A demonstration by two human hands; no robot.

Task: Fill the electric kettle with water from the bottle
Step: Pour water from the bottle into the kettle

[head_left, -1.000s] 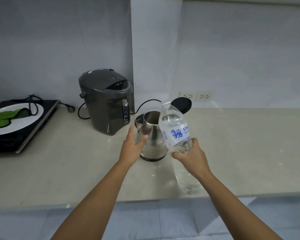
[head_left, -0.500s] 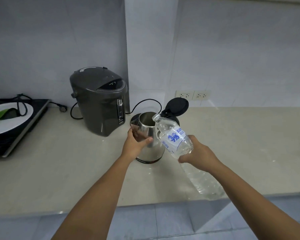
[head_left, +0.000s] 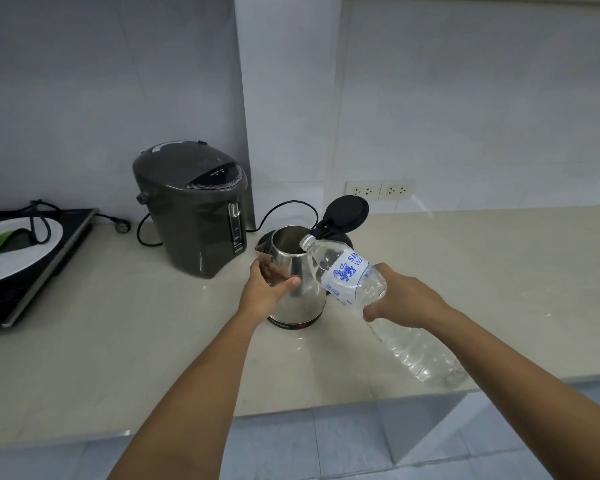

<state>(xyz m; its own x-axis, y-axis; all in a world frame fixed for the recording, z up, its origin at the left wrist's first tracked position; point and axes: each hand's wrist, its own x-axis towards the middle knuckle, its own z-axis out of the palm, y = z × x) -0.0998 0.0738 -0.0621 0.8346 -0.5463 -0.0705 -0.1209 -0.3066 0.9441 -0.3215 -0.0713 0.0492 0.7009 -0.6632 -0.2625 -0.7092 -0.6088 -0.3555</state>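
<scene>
A steel electric kettle point(head_left: 300, 301) stands on the beige counter point(head_left: 118, 341), its black lid point(head_left: 347, 211) flipped up and open. My left hand point(head_left: 265, 292) wraps the kettle's left side. My right hand point(head_left: 400, 296) grips a clear water bottle point(head_left: 347, 277) with a white and blue label around its middle. The bottle is tilted steeply left, base toward me. Its uncapped mouth rests at the kettle's open rim. I cannot tell whether water is flowing.
A dark grey hot water dispenser point(head_left: 194, 209) stands just left of the kettle against the wall. Far left lies a black induction hob point(head_left: 32, 271) with a white plate and a cord on it. Wall sockets point(head_left: 380, 190) sit behind the kettle. The counter's front edge runs close below my arms.
The bottle has gone from upright to steeply tilted, and its mouth has reached the kettle's rim. My left hand has closed around the kettle's side.
</scene>
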